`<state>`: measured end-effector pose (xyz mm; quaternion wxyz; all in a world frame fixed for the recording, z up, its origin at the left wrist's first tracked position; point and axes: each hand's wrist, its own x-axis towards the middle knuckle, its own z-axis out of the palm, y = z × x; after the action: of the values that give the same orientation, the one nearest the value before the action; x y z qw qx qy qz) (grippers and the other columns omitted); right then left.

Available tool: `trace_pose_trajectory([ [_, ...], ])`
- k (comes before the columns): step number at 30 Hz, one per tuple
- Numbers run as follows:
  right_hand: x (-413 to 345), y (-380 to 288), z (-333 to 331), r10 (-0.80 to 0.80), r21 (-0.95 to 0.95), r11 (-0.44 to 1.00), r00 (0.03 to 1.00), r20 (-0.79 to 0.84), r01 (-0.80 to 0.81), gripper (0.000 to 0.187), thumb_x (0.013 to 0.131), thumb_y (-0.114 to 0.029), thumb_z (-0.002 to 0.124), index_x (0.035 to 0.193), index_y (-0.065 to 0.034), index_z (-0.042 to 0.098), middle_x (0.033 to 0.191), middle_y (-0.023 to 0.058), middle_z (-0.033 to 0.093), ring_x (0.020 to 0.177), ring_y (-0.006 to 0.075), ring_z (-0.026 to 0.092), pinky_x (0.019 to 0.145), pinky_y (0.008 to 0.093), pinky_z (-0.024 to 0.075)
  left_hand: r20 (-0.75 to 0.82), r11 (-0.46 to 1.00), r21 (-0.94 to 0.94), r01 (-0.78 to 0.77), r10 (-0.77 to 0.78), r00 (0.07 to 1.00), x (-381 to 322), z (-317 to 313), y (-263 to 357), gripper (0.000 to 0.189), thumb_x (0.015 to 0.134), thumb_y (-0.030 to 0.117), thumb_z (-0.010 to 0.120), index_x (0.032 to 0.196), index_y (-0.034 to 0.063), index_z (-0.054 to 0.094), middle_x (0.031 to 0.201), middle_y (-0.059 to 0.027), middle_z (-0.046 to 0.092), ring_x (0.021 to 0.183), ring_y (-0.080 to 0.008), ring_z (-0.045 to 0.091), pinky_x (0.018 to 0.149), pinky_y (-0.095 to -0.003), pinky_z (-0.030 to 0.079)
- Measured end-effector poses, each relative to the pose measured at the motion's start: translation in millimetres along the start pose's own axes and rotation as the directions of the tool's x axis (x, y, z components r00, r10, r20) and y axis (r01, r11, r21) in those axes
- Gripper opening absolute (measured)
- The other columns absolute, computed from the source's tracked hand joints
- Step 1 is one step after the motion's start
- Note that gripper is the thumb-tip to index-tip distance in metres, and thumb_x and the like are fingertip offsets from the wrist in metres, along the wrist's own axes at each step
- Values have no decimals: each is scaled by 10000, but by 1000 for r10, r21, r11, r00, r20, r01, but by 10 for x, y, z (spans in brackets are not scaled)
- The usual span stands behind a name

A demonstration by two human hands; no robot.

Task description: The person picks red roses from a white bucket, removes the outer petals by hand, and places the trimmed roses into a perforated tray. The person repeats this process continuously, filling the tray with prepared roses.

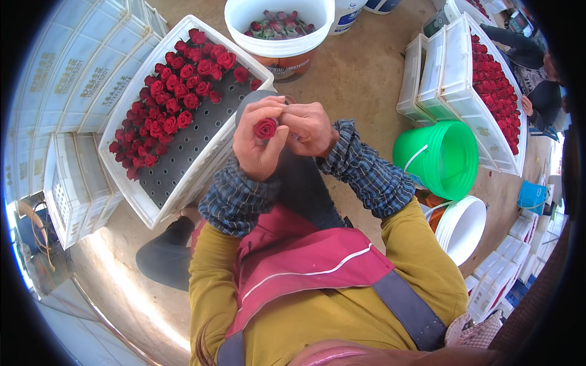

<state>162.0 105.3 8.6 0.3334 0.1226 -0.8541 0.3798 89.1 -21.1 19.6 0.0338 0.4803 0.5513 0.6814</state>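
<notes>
My left hand (260, 142) is closed around a red rose (265, 128), its bloom showing between thumb and fingers. My right hand (312, 129) meets it at the fingertips, thumb and fingers pinched together; what lies between them is too small to tell. Beside my hands, a white plastic crate (158, 218) holds a dark perforated board (167, 176) with many red roses (172, 82) standing in rows on its upper and left part. Beyond my hands, a white bucket (280, 45) contains more small red roses with green sepals (281, 25).
Stacked white crates (91, 68) rise at the left. On the right are a green bucket (412, 151), a white bucket (462, 231) and a crate (451, 82) full of red roses (494, 91). A person (542, 98) sits behind that crate, one hand at its edge.
</notes>
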Motion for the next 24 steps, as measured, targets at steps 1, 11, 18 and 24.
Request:
trace_pose_trajectory([
  [1,-2,5,12,3,-15,1000,1000,-11,-3,171,616,-51,644,750,-70,539,711,65,548,651,254,587,510,363,442,-11,1000,7,0,0,1000,3,-3,-13,280,779,3,605,1046,-14,523,1035,-174,573,1035,-306,558,917,-386,423],
  [11,-222,197,-135,302,61,947,939,163,-315,35,713,-35,541,735,-53,521,742,100,513,690,254,574,531,349,445,-271,982,-122,146,-175,947,-3,-91,71,135,861,-8,461,988,15,499,955,-139,598,915,-255,575,844,-386,457],
  [18,-162,973,-648,881,883,237,473,-20,-405,372,729,-58,450,1056,59,582,1068,128,610,950,198,600,617,310,566,-295,621,-722,305,-675,676,301,-6,-174,143,866,76,510,1005,43,517,880,-90,577,797,-195,563,682,-325,480],
  [24,786,2224,-813,798,657,383,591,118,-649,85,730,-21,504,650,-24,477,559,23,436,409,75,334,363,214,231,-192,663,-625,412,-642,742,541,166,-422,219,807,-41,524,1019,15,508,736,-59,539,654,-156,521,606,-281,444],
])
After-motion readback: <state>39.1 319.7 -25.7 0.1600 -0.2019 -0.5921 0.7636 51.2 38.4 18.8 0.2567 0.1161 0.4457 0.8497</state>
